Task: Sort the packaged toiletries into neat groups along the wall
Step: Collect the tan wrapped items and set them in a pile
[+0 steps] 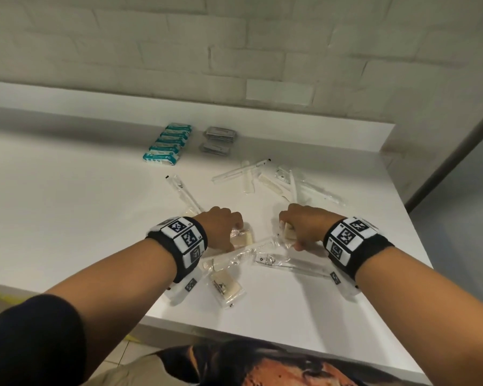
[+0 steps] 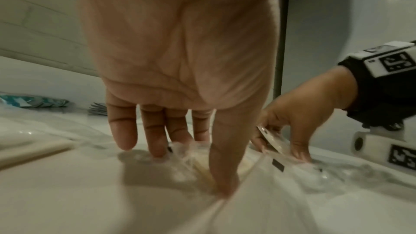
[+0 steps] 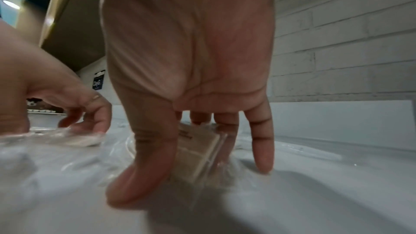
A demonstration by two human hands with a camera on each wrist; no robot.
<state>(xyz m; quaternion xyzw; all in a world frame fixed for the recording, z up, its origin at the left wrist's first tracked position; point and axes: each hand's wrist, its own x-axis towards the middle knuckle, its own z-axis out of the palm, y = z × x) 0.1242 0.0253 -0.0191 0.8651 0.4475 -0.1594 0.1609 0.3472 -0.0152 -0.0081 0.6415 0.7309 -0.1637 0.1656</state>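
So both hands are down on wrapped soap bars near the front of the white counter (image 1: 67, 190); the right hand (image 1: 304, 227) has thumb and fingers clamped on one cream soap packet (image 3: 198, 154), tipped up on its edge with the little finger sticking out straight beside it; the left hand (image 1: 221, 227) has its fingertips and thumb coming down around a second soap packet (image 1: 241, 238) that lies flat, fingers a bit spread, touching the wrap, though I can't tell if it's actually gripped yet. Just below the left wrist sits a third soap packet (image 1: 225, 286); between the hands lie a wrapped comb (image 1: 248, 250) and a clear toothbrush sleeve (image 1: 287, 264). Further back, more clear-wrapped toothbrushes and a comb (image 1: 271, 183) are scattered loose and crossing each other; one long toothbrush packet (image 1: 184, 192) angles toward the left hand. Up by the brick wall (image 1: 234, 51), the teal boxes (image 1: 168, 144) are lined up in a neat overlapping row, with grey sachets (image 1: 219, 140) piled right beside them.
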